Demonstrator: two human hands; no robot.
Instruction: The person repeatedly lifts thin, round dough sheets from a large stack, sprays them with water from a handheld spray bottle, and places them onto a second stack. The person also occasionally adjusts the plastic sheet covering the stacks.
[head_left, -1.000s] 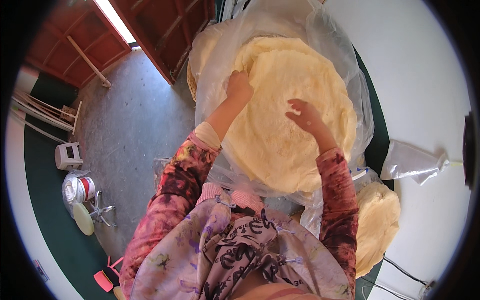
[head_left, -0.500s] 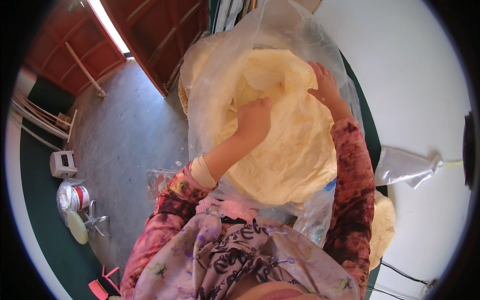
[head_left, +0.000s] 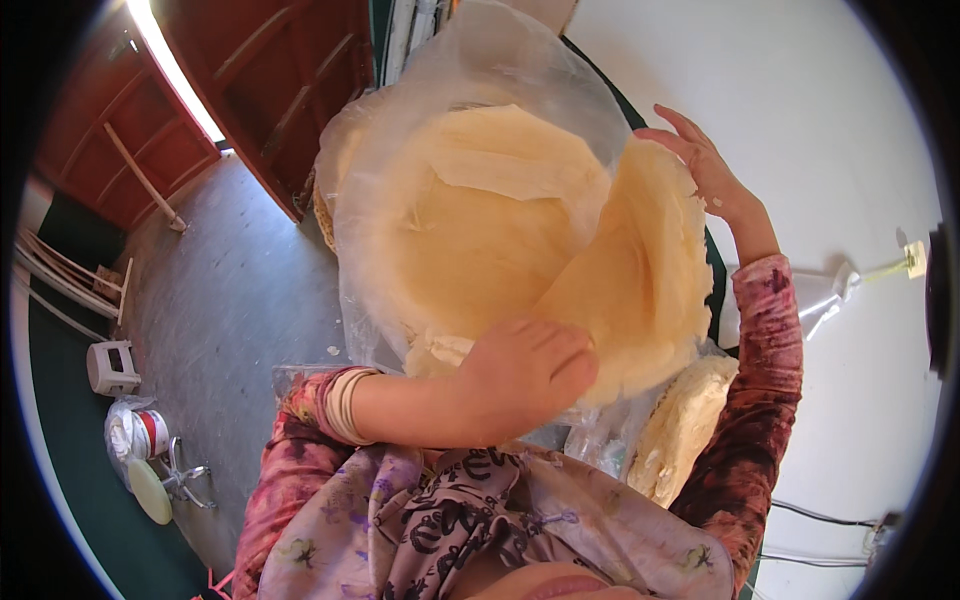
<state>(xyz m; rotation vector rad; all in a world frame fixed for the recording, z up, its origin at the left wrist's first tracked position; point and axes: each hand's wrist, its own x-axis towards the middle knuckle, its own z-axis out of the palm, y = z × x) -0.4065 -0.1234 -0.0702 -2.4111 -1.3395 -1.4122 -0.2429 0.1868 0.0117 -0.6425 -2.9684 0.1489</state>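
A stack of thin, pale yellow round flatbreads [head_left: 480, 260] lies inside a large clear plastic bag [head_left: 500, 50]. One flatbread sheet [head_left: 640, 270] is raised and folded at the right of the stack, between my hands. My left hand [head_left: 530, 375] is closed at its near edge, knuckles up; the fingertips are partly hidden. At the sheet's far right corner is my right hand [head_left: 710, 175], gripping the edge with some fingers stretched out. Another piled pale flatbread stack [head_left: 685, 425] sits at the lower right, beside my right sleeve.
A white wall [head_left: 850, 130] rises close on the right, with a plastic bag [head_left: 790, 305] hanging there. Red doors [head_left: 270, 80] stand at the far left. On the grey floor [head_left: 230, 290] are a white stool [head_left: 113, 367] and a white bucket [head_left: 145, 433].
The flatbread sheet has come up off the stack and swung right. My left hand has moved toward me; my right hand has moved right with the sheet's edge.
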